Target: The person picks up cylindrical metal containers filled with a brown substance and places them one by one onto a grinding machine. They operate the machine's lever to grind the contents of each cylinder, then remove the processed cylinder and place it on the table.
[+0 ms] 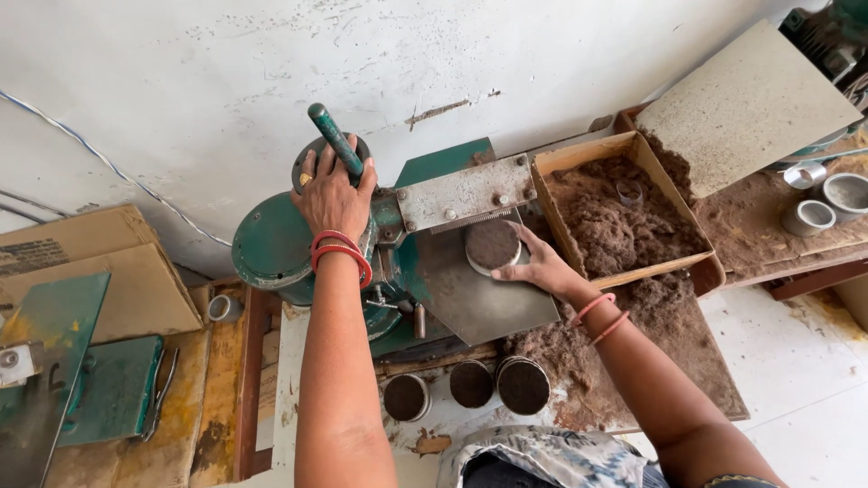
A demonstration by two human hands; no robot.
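Left grip (333,194) clasps one green lever (335,141); right grip (533,267), fingers spread, touches one brown disc (493,245); three filled cups (472,385) below.

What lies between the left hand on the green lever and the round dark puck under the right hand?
In the head view, between the left hand and the puck sits the press's grey bolted metal plate.

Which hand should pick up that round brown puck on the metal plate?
Right, probably. The right hand already touches the round puck on the metal plate, while the left hand grips the green handle.
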